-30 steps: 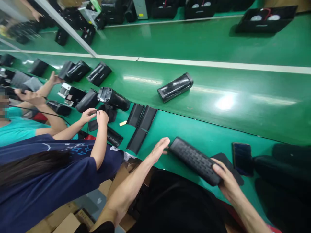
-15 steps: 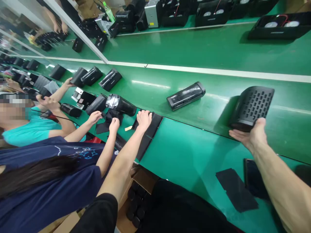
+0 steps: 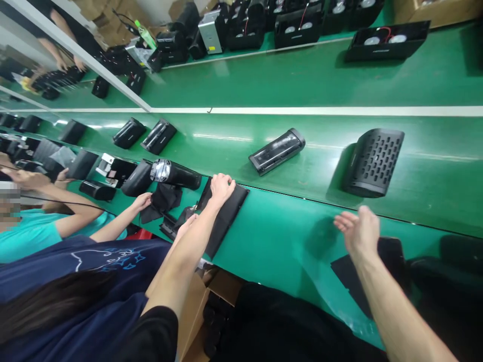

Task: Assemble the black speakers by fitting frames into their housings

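My left hand is closed on the upper end of a flat black panel lying on the green table; its fingertips are partly hidden. My right hand is open and holds nothing, just below a black speaker housing with slotted holes. That housing stands on the green conveyor belt, apart from my fingers. Under my right forearm lies a thin black sheet, partly covered. Farther left on the belt is a glossy black speaker, lying tilted.
A co-worker in a dark blue shirt sits close on my left, handling black cloth. Beside that stands a cylinder with a silver end. Open black housings line the far side. An open carton sits below the table edge.
My right hand has let go of the slotted speaker housing and drawn back toward me, leaving it on the belt. My left hand stays on the black panel. The view has shifted slightly.
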The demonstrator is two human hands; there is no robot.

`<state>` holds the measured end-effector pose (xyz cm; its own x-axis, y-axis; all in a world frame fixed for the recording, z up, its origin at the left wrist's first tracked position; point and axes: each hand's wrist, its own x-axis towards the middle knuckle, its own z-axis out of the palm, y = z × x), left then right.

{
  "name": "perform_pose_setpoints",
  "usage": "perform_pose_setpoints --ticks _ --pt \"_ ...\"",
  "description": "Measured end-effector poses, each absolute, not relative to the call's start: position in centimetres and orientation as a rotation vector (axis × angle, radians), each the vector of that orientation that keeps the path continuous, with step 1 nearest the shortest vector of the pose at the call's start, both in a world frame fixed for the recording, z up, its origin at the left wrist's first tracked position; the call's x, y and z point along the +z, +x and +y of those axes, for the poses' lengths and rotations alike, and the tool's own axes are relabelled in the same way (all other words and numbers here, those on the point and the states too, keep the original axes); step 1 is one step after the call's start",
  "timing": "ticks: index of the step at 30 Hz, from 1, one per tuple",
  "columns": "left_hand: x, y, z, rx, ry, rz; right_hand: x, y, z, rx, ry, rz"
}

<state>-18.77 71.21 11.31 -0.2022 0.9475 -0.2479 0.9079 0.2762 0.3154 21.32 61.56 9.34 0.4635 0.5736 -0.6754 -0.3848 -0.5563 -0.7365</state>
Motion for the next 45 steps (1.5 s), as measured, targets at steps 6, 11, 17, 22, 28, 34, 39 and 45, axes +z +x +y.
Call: perform_pose_setpoints --ticks 6,11,17,22,28,34,39,45 --pt "12.9 -16.2 69.0 0.406 1.476 2.002 8.9 12.2 51.9 1.705 -1.592 -0.413" --pt "12.9 -13.1 64.6 0.674 1.101 1.9 9.0 10.6 49.4 1.742 -1.497 -0.426" --pt "13.4 -8.2 55.9 0.841 0.647 1.598 10.4 14.8 47.0 1.67 -1.499 -0.379" --pt "15.6 -6.7 50.4 0.958 0.158 1.135 12.1 18.8 44.7 1.5 -1.614 -0.506" --pt "16.6 -7.1 49.6 0.668 0.308 0.969 14.4 21.9 43.8 1.488 -1.725 -0.728" --pt "16.6 -7.0 49.0 0.583 0.486 1.035 15.0 22.2 43.3 1.573 -1.68 -0.693" --pt "16.3 -6.8 48.2 0.59 0.515 1.095 14.1 22.1 42.6 1.583 -1.679 -0.665" --pt "15.9 -7.2 48.0 0.569 0.6 1.104 14.3 21.8 42.8 1.557 -1.719 -0.683"
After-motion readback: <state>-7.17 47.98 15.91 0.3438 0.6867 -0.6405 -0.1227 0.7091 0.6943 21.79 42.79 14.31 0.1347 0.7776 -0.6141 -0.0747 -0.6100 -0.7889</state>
